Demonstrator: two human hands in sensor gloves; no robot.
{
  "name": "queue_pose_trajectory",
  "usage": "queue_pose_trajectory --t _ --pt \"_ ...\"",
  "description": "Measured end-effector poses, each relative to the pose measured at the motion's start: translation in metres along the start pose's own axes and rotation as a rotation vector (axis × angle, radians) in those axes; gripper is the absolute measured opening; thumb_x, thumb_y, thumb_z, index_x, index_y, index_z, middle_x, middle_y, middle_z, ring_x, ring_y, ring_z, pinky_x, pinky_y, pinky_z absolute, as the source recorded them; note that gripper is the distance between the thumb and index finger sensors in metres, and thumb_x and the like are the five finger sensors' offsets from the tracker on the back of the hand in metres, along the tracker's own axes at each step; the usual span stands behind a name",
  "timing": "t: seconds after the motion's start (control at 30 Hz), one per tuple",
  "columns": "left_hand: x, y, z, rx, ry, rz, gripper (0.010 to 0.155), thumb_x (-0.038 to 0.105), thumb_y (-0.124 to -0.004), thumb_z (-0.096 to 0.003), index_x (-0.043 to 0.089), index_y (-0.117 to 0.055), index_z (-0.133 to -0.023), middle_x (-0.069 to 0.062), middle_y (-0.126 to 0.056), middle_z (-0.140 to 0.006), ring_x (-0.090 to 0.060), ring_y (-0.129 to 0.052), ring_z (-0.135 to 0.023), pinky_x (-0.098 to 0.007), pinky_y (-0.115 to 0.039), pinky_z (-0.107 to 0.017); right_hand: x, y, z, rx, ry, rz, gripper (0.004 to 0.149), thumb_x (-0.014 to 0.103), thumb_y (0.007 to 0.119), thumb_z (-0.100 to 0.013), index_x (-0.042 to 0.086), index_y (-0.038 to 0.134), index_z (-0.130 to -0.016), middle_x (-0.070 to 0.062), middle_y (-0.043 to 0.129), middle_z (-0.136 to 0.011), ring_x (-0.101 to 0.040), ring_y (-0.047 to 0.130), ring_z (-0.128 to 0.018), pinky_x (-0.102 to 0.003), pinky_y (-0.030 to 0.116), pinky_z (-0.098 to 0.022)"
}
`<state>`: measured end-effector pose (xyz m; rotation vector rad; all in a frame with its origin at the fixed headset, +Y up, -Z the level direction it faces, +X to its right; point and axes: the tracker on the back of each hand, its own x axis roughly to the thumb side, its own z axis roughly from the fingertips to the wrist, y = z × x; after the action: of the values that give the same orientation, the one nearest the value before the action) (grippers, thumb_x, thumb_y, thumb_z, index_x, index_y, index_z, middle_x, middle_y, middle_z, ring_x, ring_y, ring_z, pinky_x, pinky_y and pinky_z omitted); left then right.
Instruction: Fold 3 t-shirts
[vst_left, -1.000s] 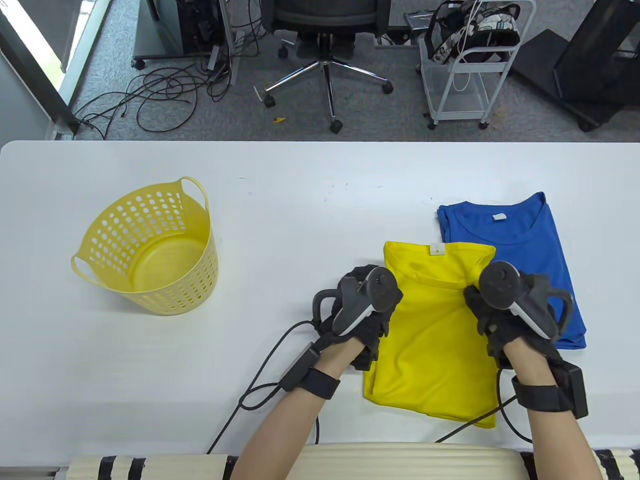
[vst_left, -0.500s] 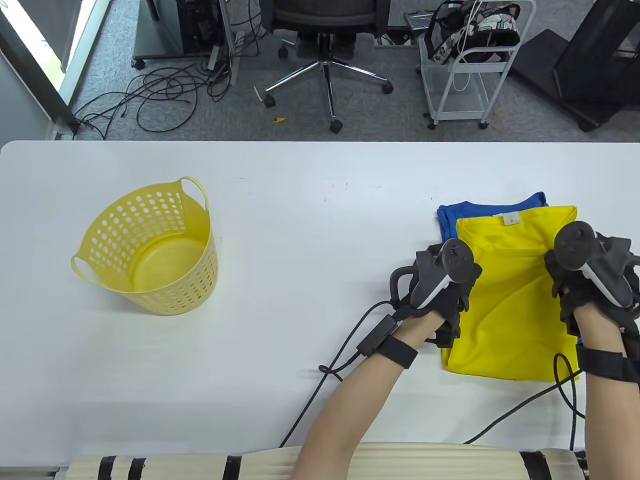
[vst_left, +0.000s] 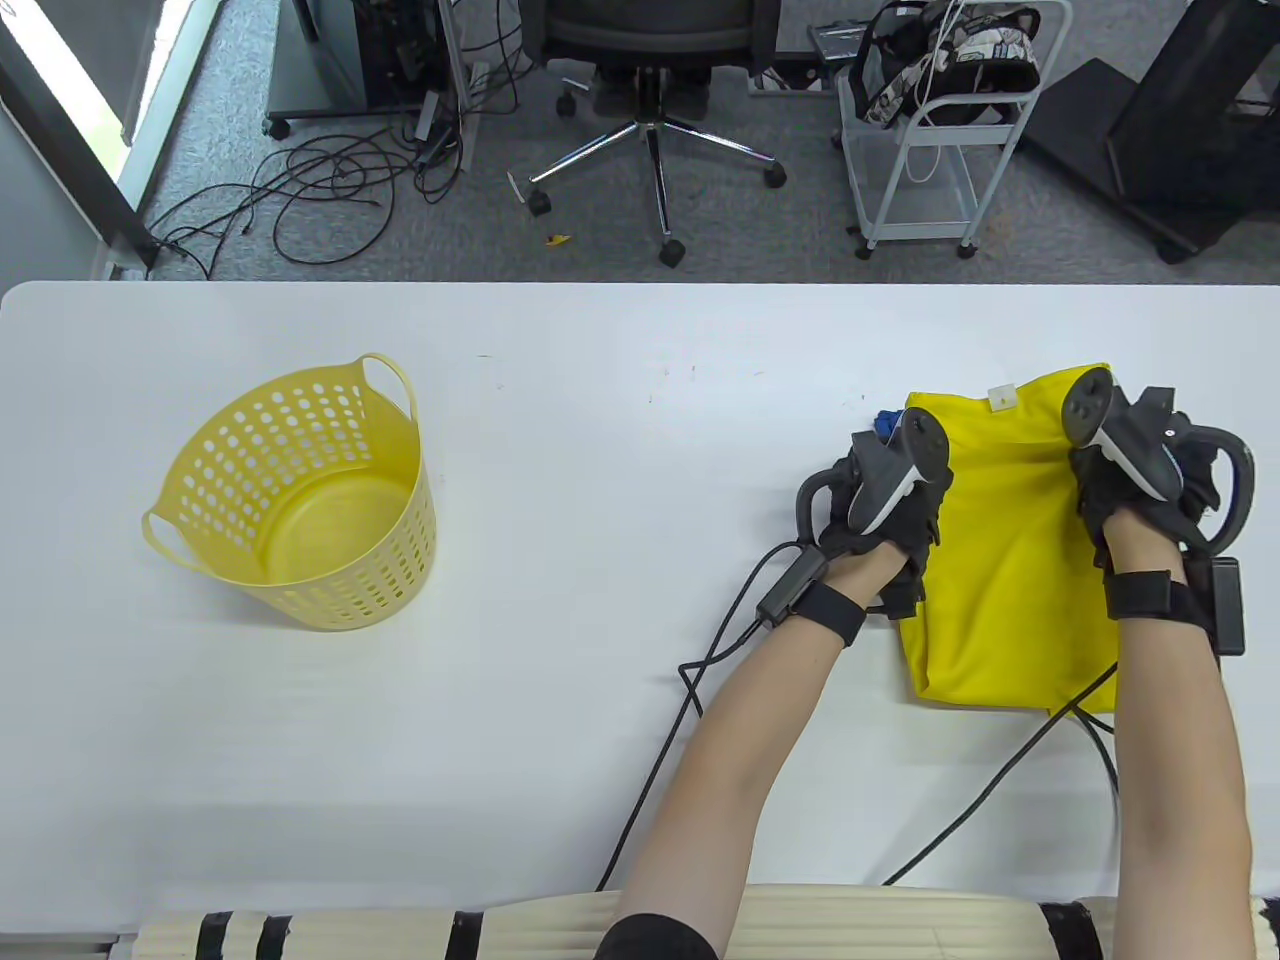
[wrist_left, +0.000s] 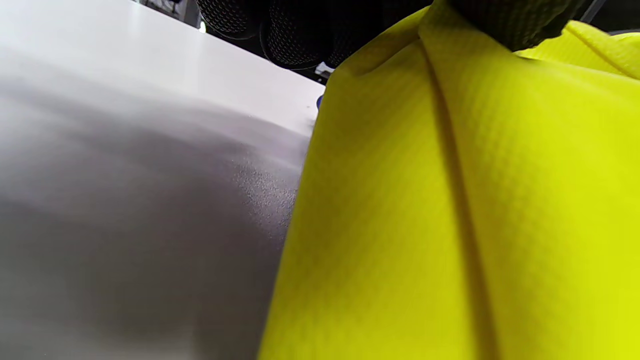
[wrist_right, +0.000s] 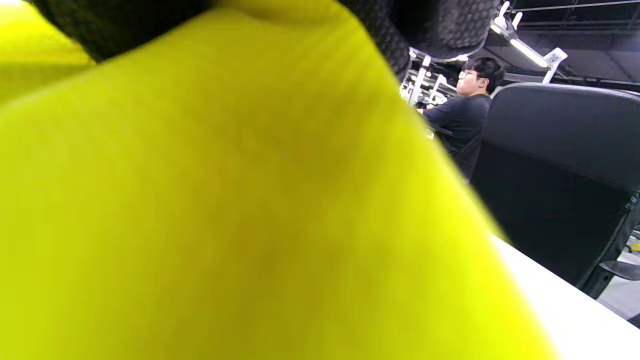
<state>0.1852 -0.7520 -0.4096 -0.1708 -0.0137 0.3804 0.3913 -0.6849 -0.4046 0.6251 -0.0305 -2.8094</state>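
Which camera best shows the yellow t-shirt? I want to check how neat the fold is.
The table view: the whole folded yellow t-shirt shows, both hands gripping its far end. The left wrist view gives one creased side close up; the right wrist view only blurred yellow cloth.

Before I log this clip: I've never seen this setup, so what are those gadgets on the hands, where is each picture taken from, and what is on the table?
Two gloved human hands, each with a tracker strapped on its back. One camera looks down at the white table; one sits on each wrist. The left hand and right hand each grip a side of a folded yellow t-shirt. A sliver of blue t-shirt peeks out beside it. A yellow basket stands to the left.
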Motion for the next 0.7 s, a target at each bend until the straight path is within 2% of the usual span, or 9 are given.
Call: queue_pose_trajectory --t 0.1,0.2,0.33,0.43,0.6,0.7 --pt "-0.003 -0.008 -0.004 -0.034 0.008 -0.065 0.052 0.056 -0.072 -0.0387 0.033 -0.072 -0.085 0.003 -0.067 -0.100 -0.021 -0.070 -0.096 -0.041 -0.057 -0.074 0.000 0.019 -0.006 0.005 0.032 0.004 0.047 0.041 0.082 -0.038 0.023 0.076 -0.081 -0.006 0.082 -0.074 -0.030 0.082 -0.064 -0.052 0.066 -0.057" --pt "-0.012 -0.008 -0.001 -0.004 -0.003 -0.115 0.053 0.055 -0.074 -0.0386 0.032 -0.071 -0.086 0.002 -0.066 -0.100 -0.022 -0.069 -0.097 -0.042 -0.056 -0.073 -0.005 0.028 -0.007 0.027 0.049 0.003 0.055 0.045 0.081 -0.037 0.020 0.072 -0.086 -0.007 0.080 -0.078 -0.031 0.082 -0.066 -0.052 0.065 -0.058" --pt "-0.026 0.009 0.007 0.020 -0.002 -0.137 0.052 0.054 -0.076 -0.0393 0.032 -0.069 -0.087 0.002 -0.065 -0.101 -0.023 -0.068 -0.097 -0.043 -0.056 -0.073 -0.016 0.012 0.001 -0.018 0.064 -0.050 0.058 0.046 0.080 -0.037 0.019 0.069 -0.088 -0.008 0.078 -0.081 -0.032 0.080 -0.068 -0.054 0.064 -0.058" --pt "-0.035 0.019 0.021 0.011 -0.014 -0.103 0.056 0.055 -0.076 -0.0387 0.032 -0.068 -0.089 0.001 -0.064 -0.102 -0.024 -0.067 -0.098 -0.043 -0.055 -0.074 -0.017 -0.004 0.015 -0.048 0.014 -0.063 0.056 0.046 0.080 -0.038 0.020 0.070 -0.087 -0.008 0.078 -0.080 -0.032 0.081 -0.067 -0.054 0.065 -0.057" --pt "-0.053 0.037 0.055 0.060 -0.058 -0.169 0.059 0.058 -0.073 -0.0387 0.034 -0.065 -0.091 0.002 -0.063 -0.104 -0.025 -0.066 -0.100 -0.045 -0.055 -0.075 -0.004 -0.022 0.054 -0.069 -0.079 -0.127 0.056 0.046 0.078 -0.039 0.021 0.069 -0.088 -0.008 0.078 -0.083 -0.034 0.081 -0.070 -0.055 0.065 -0.058" --pt "-0.075 0.056 0.077 0.100 -0.065 -0.209 0.061 0.060 -0.072 -0.0382 0.034 -0.064 -0.093 0.003 -0.063 -0.105 -0.025 -0.065 -0.102 -0.047 -0.054 -0.076 0.009 -0.027 0.082 -0.067 -0.154 -0.225 0.055 0.046 0.077 -0.040 0.021 0.068 -0.088 -0.009 0.077 -0.086 -0.036 0.080 -0.073 -0.057 0.065 -0.059"
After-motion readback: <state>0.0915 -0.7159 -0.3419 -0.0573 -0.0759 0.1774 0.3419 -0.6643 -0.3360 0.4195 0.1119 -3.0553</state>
